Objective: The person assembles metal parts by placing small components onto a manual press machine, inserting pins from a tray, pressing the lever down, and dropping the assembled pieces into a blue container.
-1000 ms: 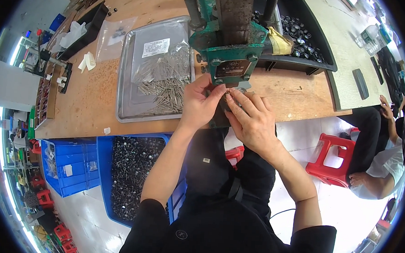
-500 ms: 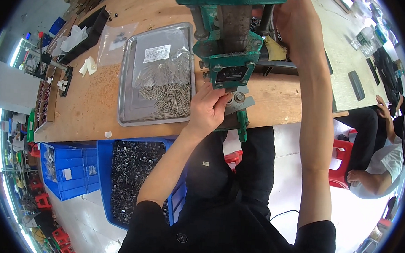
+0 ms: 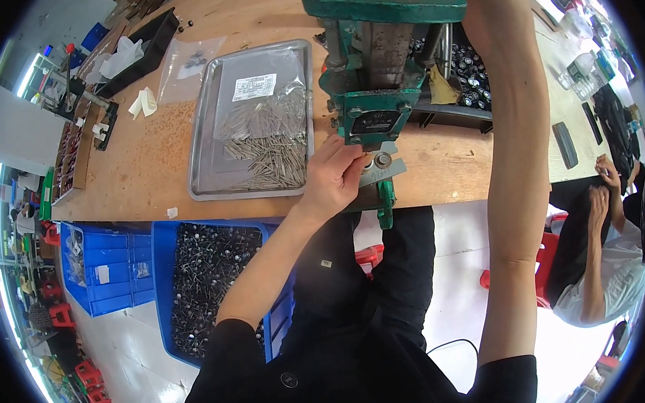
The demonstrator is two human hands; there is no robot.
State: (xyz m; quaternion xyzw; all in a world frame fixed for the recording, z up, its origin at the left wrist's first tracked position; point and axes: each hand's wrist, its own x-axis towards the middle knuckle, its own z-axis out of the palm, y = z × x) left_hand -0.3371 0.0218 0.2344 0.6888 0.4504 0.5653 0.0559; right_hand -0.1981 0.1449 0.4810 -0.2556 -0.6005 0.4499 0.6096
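A green hand press [image 3: 375, 95] stands at the table's front edge, with a metal plate [image 3: 386, 167] and a round steel die [image 3: 382, 160] under its ram. My left hand [image 3: 333, 174] is closed in a pinch right at the die, under the press head. What its fingertips hold is too small and hidden to name. My right hand [image 3: 487, 7] reaches up beside the press top; its fingers are cut off by the upper edge. Left of the press lies a metal tray [image 3: 197, 133] with a bag of thin metal pins [image 3: 261, 114] and a loose pile of pins [image 3: 270, 161].
Behind the press sits a black bin [image 3: 454, 119] of small round dark parts. Below the table is a blue crate [image 3: 159, 288] full of pins with round heads, next to another blue crate [image 3: 107, 278]. A seated person [image 3: 599, 274] is at the right.
My right hand has risen and moved forward, mostly out of the picture, uncovering the bin of dark parts. My left hand keeps its pinch at the die. The seated person's hand has moved up.
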